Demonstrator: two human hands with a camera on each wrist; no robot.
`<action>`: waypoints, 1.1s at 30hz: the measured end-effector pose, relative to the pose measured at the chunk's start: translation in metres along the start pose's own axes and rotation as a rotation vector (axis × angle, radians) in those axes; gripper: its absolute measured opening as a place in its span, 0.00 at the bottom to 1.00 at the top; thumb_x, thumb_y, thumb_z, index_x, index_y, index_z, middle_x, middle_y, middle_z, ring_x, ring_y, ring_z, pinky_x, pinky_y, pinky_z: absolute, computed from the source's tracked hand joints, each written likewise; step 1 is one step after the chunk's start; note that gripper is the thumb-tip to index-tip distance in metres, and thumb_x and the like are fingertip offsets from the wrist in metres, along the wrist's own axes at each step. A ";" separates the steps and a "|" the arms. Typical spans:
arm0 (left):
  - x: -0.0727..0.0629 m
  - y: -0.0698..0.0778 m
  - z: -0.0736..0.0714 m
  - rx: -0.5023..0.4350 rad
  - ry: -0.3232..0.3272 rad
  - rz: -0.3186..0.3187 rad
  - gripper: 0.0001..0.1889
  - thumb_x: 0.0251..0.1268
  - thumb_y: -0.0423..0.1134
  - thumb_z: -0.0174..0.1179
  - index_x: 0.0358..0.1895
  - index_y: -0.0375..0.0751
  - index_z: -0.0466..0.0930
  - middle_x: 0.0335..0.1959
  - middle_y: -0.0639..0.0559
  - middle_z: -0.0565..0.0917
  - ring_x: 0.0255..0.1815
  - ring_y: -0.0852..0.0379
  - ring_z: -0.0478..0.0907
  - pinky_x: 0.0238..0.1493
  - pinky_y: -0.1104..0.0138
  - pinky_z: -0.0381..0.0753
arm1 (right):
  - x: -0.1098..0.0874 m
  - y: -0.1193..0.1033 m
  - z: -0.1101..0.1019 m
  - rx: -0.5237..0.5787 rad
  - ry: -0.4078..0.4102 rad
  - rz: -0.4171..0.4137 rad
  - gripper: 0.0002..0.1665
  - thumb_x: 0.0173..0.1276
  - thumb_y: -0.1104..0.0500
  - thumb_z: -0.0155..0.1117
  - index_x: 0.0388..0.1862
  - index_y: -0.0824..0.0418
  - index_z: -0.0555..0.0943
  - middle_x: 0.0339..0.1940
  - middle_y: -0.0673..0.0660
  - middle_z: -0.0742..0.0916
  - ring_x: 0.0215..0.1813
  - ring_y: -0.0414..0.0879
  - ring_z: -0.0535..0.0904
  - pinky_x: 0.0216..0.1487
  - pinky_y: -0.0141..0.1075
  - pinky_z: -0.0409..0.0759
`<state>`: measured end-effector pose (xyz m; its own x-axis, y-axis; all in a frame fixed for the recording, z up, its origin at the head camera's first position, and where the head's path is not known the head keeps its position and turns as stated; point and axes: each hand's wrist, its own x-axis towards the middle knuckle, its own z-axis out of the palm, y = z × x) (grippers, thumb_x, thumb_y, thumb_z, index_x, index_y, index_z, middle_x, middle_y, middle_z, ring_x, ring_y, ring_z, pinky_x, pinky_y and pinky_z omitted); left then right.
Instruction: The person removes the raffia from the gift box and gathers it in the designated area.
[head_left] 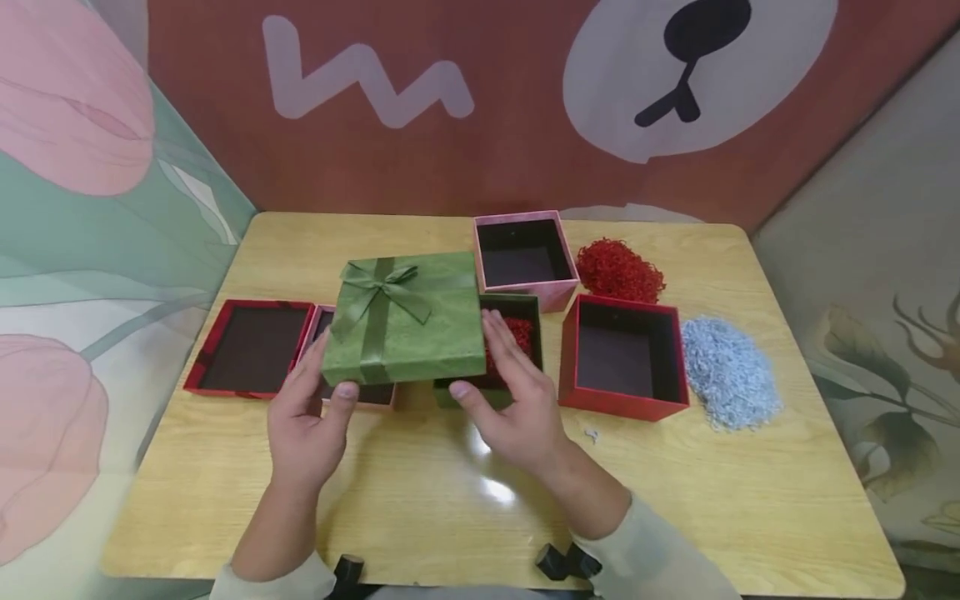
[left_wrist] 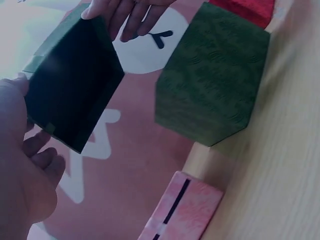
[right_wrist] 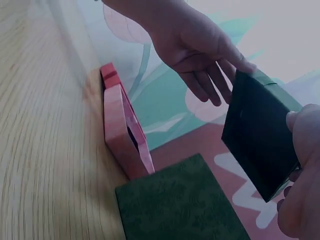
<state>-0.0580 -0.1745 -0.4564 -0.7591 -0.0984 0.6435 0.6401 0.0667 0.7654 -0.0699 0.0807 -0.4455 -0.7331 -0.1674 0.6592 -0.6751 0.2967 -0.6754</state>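
Between both hands is a green gift-box lid (head_left: 450,321) with a ribbon and bow on top, raised above the table. My left hand (head_left: 311,417) holds its left side, thumb at the near edge. On the opposite side my right hand (head_left: 521,408) holds it, fingers along the side wall. The lid's dark hollow underside (left_wrist: 70,90) shows in the left wrist view. Below and right of it stands the green box base (head_left: 531,310), partly hidden by the lid and right hand, with red shredded paper (head_left: 520,332) inside.
A red box (head_left: 624,404) and a pink box (head_left: 558,293) stand open at right and behind. Heaps of red shred (head_left: 618,271) and pale blue shred (head_left: 731,375) lie beside them. On the left are an upturned red lid (head_left: 251,346) and a pink lid (right_wrist: 120,125).
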 end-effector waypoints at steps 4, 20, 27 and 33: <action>0.006 0.010 -0.008 -0.016 0.067 0.072 0.34 0.71 0.48 0.68 0.67 0.21 0.73 0.68 0.32 0.74 0.74 0.40 0.68 0.72 0.62 0.73 | 0.003 -0.007 0.011 0.026 -0.039 -0.050 0.45 0.76 0.43 0.65 0.77 0.73 0.65 0.77 0.67 0.71 0.79 0.63 0.63 0.77 0.52 0.64; 0.012 0.031 -0.039 -0.102 0.112 0.201 0.27 0.72 0.35 0.66 0.67 0.19 0.73 0.67 0.29 0.72 0.70 0.41 0.69 0.75 0.58 0.69 | 0.005 -0.021 0.043 0.101 -0.174 -0.129 0.45 0.79 0.46 0.61 0.79 0.74 0.60 0.79 0.68 0.67 0.79 0.62 0.64 0.75 0.52 0.67; 0.009 0.032 -0.054 -0.076 0.130 0.154 0.29 0.71 0.36 0.67 0.66 0.18 0.72 0.66 0.28 0.75 0.64 0.42 0.75 0.70 0.61 0.76 | 0.007 -0.024 0.056 0.144 -0.209 -0.097 0.44 0.77 0.50 0.65 0.81 0.71 0.60 0.81 0.67 0.64 0.80 0.58 0.62 0.75 0.50 0.68; 0.007 0.031 -0.071 0.026 0.163 0.107 0.28 0.71 0.37 0.67 0.65 0.19 0.73 0.62 0.28 0.79 0.54 0.45 0.74 0.59 0.67 0.80 | 0.003 -0.029 0.066 0.119 -0.292 0.005 0.48 0.70 0.54 0.71 0.83 0.65 0.60 0.83 0.58 0.63 0.81 0.54 0.62 0.80 0.50 0.61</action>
<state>-0.0348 -0.2434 -0.4289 -0.6563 -0.2484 0.7124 0.7114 0.1107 0.6940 -0.0586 0.0091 -0.4459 -0.7175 -0.4338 0.5449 -0.6638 0.1890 -0.7236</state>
